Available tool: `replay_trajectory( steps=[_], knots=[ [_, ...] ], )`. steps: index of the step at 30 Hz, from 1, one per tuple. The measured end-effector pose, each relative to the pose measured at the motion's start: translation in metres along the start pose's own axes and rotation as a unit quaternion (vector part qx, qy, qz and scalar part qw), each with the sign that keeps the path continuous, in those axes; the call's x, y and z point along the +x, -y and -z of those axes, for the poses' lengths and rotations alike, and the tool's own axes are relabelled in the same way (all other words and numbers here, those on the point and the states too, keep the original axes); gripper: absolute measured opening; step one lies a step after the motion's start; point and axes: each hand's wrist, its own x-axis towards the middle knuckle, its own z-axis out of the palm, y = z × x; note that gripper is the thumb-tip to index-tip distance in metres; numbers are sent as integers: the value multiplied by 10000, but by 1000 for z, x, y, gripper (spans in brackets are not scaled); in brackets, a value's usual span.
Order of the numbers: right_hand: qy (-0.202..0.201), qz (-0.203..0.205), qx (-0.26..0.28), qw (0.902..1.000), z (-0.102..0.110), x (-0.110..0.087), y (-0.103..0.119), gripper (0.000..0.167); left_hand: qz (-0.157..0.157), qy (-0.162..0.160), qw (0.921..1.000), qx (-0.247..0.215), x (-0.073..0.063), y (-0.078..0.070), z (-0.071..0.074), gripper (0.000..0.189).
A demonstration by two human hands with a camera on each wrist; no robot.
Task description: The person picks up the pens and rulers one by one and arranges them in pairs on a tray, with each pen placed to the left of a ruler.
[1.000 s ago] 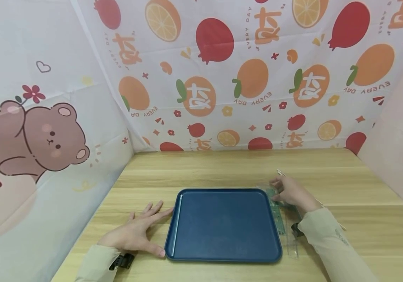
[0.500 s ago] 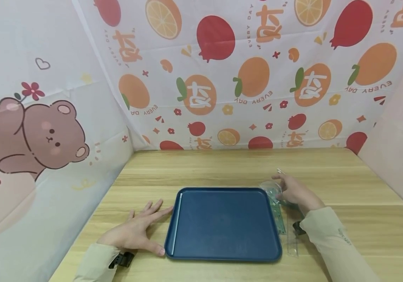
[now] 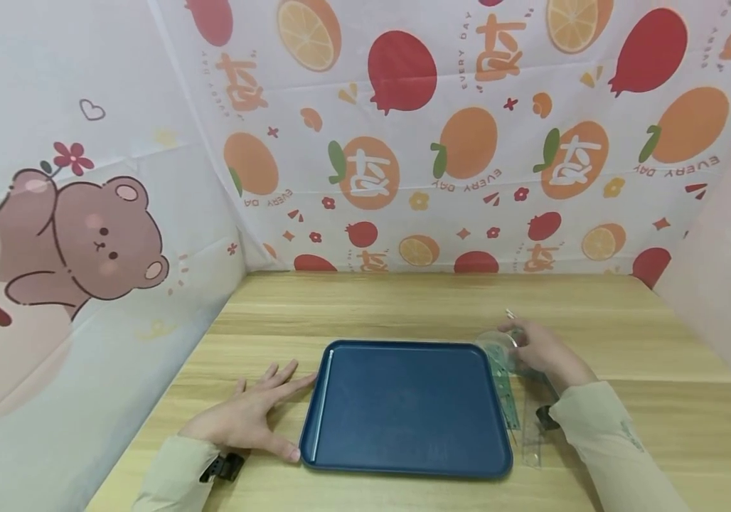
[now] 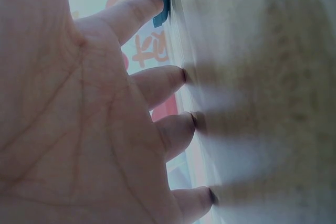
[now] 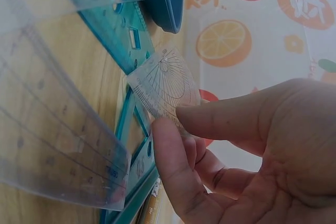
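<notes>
My right hand point(image 3: 547, 352) pinches a clear plastic protractor point(image 5: 165, 80) between thumb and fingers. The protractor is tilted up off the table, just beyond the right rim of a dark blue tray point(image 3: 410, 412). Below that hand lie a green, see-through ruler point(image 3: 505, 398) with cut-outs and a clear ruler point(image 3: 532, 444). My left hand point(image 3: 244, 419) rests with spread fingers at the tray's left side, thumb and index finger touching its rim. In the left wrist view its fingertips point(image 4: 176, 80) meet the table. A slim pale-green stick point(image 3: 322, 409) with a white end lies along the tray's left inner edge.
More green plastic pieces point(image 5: 139, 124) lie overlapping under the right hand. Thin sticks point(image 3: 510, 313) poke out beyond its fingers. The wooden table point(image 3: 365, 306) runs back to a fruit-print cloth point(image 3: 404, 178), and a bear-print cloth point(image 3: 109, 235) hangs at left.
The right hand has lifted the clear protractor from lying flat to tilted up and shifted slightly right. The left hand and tray hold still; the head view has turned a little.
</notes>
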Motion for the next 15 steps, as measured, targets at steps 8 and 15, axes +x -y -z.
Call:
replay_trajectory(
  steps=[8,15],
  knots=[
    [48,96,174,9998,2,-2,-7,44,22,94,9999,-65,2,2,1,120],
    [201,140,339,9991,5,-4,-6,37,64,124,9998,-130,1,4,0,120]
  ],
)
